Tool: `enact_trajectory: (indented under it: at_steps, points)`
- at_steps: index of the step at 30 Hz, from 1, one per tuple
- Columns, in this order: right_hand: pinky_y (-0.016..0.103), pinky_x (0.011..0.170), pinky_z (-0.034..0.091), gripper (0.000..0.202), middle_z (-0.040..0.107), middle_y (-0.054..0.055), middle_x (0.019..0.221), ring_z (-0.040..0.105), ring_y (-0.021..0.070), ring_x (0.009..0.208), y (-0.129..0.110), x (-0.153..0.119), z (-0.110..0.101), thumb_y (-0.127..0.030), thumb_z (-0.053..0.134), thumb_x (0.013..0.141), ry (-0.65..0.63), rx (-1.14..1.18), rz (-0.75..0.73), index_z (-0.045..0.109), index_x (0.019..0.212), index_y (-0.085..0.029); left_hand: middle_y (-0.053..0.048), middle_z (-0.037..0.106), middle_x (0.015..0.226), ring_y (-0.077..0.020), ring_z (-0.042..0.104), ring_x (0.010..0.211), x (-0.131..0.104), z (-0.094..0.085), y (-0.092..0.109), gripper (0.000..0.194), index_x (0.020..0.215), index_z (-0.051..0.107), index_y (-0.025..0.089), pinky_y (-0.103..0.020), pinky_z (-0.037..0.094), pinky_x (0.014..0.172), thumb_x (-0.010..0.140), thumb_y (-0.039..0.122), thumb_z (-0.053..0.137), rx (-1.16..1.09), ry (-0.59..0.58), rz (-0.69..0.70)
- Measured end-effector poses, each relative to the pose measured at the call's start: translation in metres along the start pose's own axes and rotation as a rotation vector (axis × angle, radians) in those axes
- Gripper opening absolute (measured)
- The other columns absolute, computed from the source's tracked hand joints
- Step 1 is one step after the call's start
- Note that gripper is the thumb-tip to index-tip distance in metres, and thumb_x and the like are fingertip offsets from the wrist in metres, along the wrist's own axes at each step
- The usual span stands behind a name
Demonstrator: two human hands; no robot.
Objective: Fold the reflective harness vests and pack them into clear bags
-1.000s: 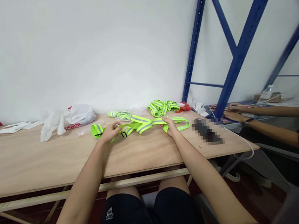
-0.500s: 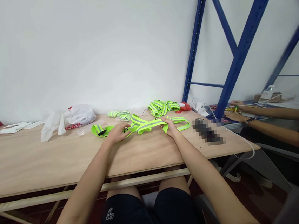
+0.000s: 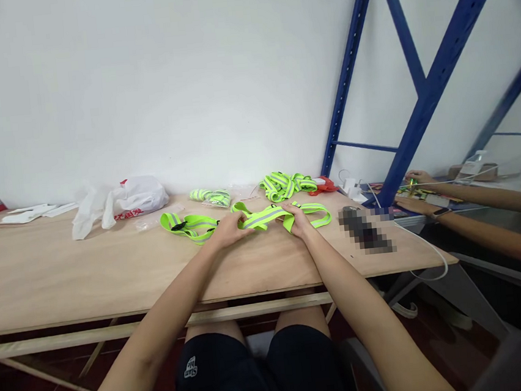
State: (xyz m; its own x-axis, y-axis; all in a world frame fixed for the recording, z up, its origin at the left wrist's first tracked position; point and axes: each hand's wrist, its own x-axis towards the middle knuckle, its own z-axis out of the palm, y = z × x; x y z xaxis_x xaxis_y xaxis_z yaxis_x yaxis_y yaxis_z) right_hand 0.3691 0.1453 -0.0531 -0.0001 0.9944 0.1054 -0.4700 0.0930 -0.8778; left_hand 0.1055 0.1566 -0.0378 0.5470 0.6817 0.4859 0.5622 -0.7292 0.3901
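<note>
A neon-yellow strap with a grey reflective stripe (image 3: 267, 217) lies across the wooden table, with black buckles along it. Near its middle, my left hand (image 3: 231, 229) is closed on the strap. Farther right, my right hand (image 3: 298, 221) pinches it between thumb and fingers. One looped end rests on the wood left of my left hand, and another loop curls out to the right of my right hand. Behind the strap are a bundle of similar straps (image 3: 287, 185) and a bagged one (image 3: 211, 198).
White plastic bags (image 3: 138, 197) and white papers (image 3: 32, 213) are at the back left. A red object (image 3: 326, 185) sits by the strap bundle. A pixelated dark item (image 3: 364, 230) lies at right, near a blue rack post (image 3: 407, 138). Beyond it, a co-worker's hands (image 3: 419, 195) show.
My left hand has moved right along the strap, closer to my right hand. The left loop now lies more spread out. The camera view has shifted slightly.
</note>
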Motion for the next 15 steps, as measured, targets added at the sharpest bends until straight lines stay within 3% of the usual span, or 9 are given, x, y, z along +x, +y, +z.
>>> enact_trajectory:
  at_steps: [8, 15]
  points:
    - [0.032, 0.072, 0.051, 0.023, 0.073, 0.0, 0.082, 0.066, 0.0189, 0.078, 0.0002, 0.0002, 0.0007, -0.035, 0.082, 0.064, -0.004, -0.018, 0.005, 0.066, 0.075, -0.023, 0.0, 0.06, 0.084, -0.0197, 0.056, 0.078, -0.0043, 0.001, 0.0055, 0.041, 0.09, 0.05, 0.021, -0.03, 0.041, 0.07, 0.073, 0.048, 0.076, -0.284, 0.024, -0.032]
    - [0.031, 0.065, 0.052, 0.029, 0.068, -0.001, 0.073, 0.062, 0.0169, 0.066, 0.0015, -0.0011, 0.005, -0.035, 0.086, 0.058, -0.028, -0.086, -0.006, 0.066, 0.073, -0.022, -0.004, 0.069, 0.098, -0.0195, 0.066, 0.082, 0.0013, 0.001, 0.0044, 0.056, 0.108, 0.043, 0.022, -0.03, 0.048, 0.072, 0.071, 0.042, 0.08, -0.889, 0.027, -0.117]
